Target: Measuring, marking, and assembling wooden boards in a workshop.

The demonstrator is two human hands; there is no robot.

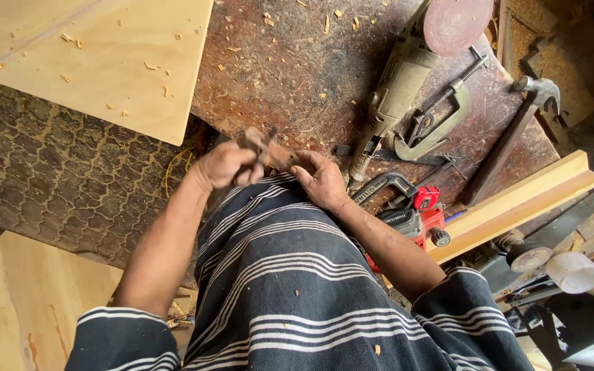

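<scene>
A: So, what do the hands have between them?

B: A small brown wooden piece, worn and dusty, just past the striped dark garment at the near edge of the workbench. The left hand is curled around its end at nine o'clock, fingers closed tight. The right hand pinches the other end at three o'clock, fingertips pressed on the wood.

A: Is it flat on the bench?

B: I cannot tell; it seems lifted slightly, tilted with its far end toward eleven o'clock.

A: And around it?

B: At one o'clock from the hands lies an angle grinder with a reddish sanding disc at its far end. Just beside it, at two o'clock, a metal clamp with a threaded screw. Farther out at two o'clock, a claw hammer rests with its head away from the person. At three o'clock, near the right forearm, a red power tool sits against a pale wooden batten.

A: Anything on the other side?

B: A pale plywood sheet at eleven o'clock, scattered with chips, overhanging a patterned floor. Another plywood panel lies at eight o'clock.
</scene>
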